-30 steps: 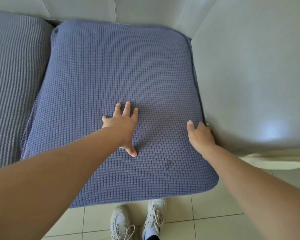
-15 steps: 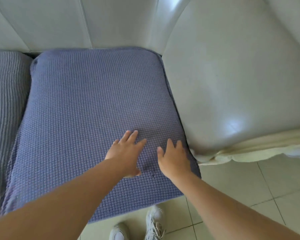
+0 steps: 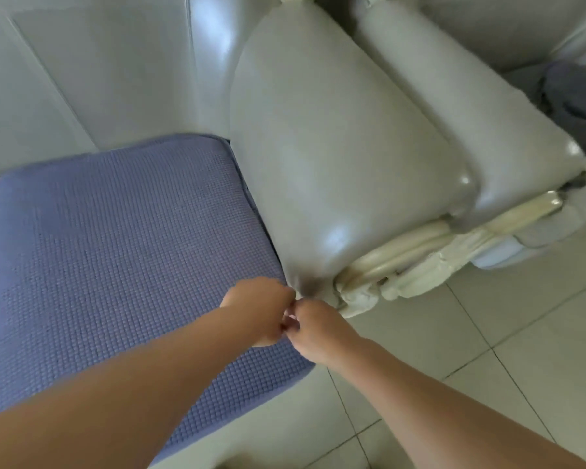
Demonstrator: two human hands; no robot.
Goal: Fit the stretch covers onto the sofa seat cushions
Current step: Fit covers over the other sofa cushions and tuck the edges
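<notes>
A glossy pale grey sofa armrest [image 3: 335,157] is bulging just beyond and right of the hands, catching window-like highlights. The sofa backrest [image 3: 99,79] is rising farther off, left. A second padded armrest [image 3: 460,106] is lying beside the first. Pale floor tiles [image 3: 487,350] are spreading right of the hands.

Both arms outstretched, left hand [image 3: 257,311] and right hand [image 3: 313,328] touching, fingers curled

The cushion cover [image 3: 115,238] is matt blue cloth with a rough waffle weave. The sofa armrest [image 3: 335,157] is smooth, glossy pale leather-like upholstery. The floor [image 3: 487,350] is smooth tile.
</notes>
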